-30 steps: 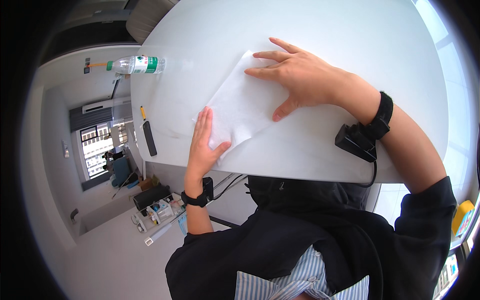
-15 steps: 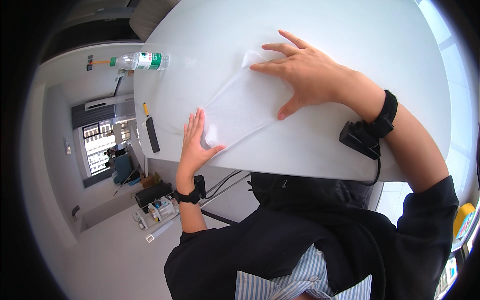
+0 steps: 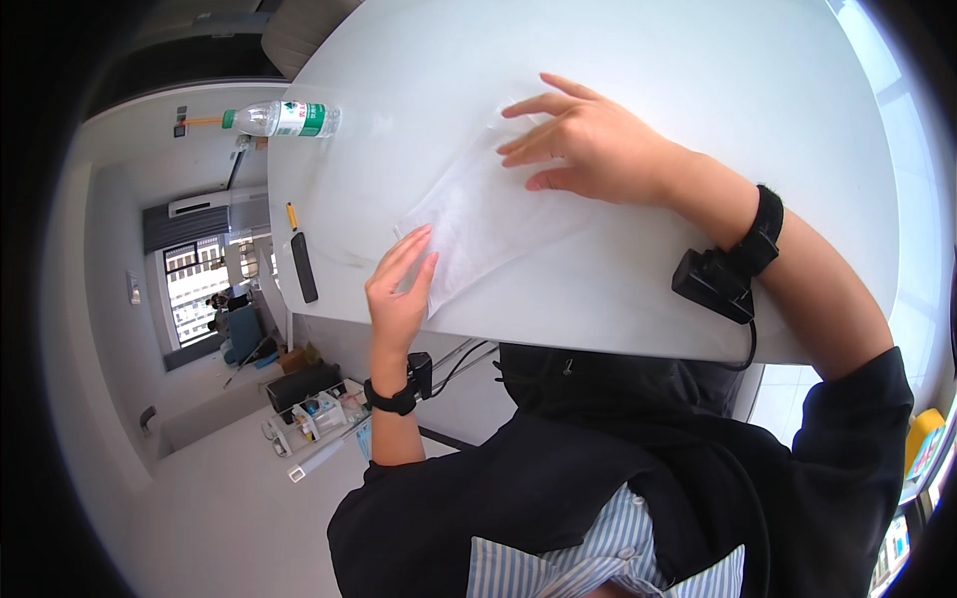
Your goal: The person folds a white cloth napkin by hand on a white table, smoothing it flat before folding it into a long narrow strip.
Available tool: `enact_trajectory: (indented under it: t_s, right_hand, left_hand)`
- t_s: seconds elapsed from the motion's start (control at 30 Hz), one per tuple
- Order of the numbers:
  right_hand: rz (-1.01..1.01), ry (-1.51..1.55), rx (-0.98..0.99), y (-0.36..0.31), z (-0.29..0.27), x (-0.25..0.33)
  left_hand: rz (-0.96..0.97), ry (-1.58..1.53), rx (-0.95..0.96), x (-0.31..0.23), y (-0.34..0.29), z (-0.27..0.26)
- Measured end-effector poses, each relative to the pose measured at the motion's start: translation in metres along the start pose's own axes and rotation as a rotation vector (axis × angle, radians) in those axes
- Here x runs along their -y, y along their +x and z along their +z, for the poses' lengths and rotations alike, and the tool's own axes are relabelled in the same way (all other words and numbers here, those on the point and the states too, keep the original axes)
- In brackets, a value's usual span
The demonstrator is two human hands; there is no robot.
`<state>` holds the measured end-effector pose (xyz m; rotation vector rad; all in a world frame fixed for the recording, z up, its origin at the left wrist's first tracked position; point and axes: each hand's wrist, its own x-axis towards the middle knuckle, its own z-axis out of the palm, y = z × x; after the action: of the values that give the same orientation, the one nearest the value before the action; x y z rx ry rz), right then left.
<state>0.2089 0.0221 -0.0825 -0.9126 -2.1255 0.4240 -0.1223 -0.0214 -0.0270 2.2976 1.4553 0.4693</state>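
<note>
Translucent sheet (image 3: 488,214) flat on white table (image 3: 648,60), near edge close, bare room beyond. Left hand (image 3: 399,294) flat on near-left corner, right hand (image 3: 588,149) spread on far end; neither gripping. Bottle (image 3: 284,120) and dark bar (image 3: 303,267) well apart leftward. Long axis diagonal, near-left to far-right.

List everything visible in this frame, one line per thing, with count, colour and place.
sheet: 1, translucent white, flat on the table under both hands
table: 1, white, rounded edge
bottle: 1, clear with green label and cap, lying at the table's far left edge
remote-like bar: 1, black, left table edge
wrist devices: 2, black, one per wrist
left hand: 1, flat on the sheet's near corner
right hand: 1, spread on the sheet's far end
</note>
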Motion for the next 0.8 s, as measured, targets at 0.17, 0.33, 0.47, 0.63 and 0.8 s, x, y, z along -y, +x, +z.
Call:
enact_trajectory:
  t_s: [0.17, 0.33, 0.47, 0.63, 0.8]
  right_hand:
    - [0.070, -0.065, 0.105, -0.004, 0.002, 0.000]
    - [0.102, -0.137, 0.124, -0.007, -0.007, 0.000]
    - [0.096, -0.232, 0.062, -0.009, -0.004, -0.007]
    - [0.073, -0.208, 0.047, -0.010, -0.006, -0.009]
    - [0.132, -0.141, 0.077, -0.007, -0.007, -0.005]
  left_hand:
    - [-0.035, 0.033, 0.130, 0.003, -0.001, 0.007]
    - [-0.016, 0.073, 0.195, 0.016, 0.001, -0.004]
    - [-0.041, 0.167, 0.250, 0.021, 0.004, -0.015]
    - [-0.074, 0.241, 0.216, 0.033, -0.005, -0.017]
    - [-0.054, 0.243, -0.042, 0.034, -0.020, -0.011]
